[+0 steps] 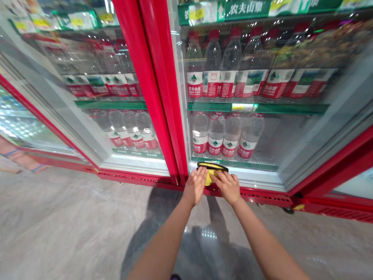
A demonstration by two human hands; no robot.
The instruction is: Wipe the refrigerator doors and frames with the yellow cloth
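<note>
A yellow glass wiper with a black edge is against the lower part of the red-framed cooler door. My left hand is at its left end, fingers fairly straight and pressed together on it. On the right side, my right hand grips it with bent fingers and the thumb toward the middle. Both hands partly cover the wiper. Just behind the glass stand water bottles with red and white labels.
Upper shelves hold more bottles behind the glass. To the left is another glass door panel. A red vented base runs along the bottom, above the grey floor. My shadow falls on the floor.
</note>
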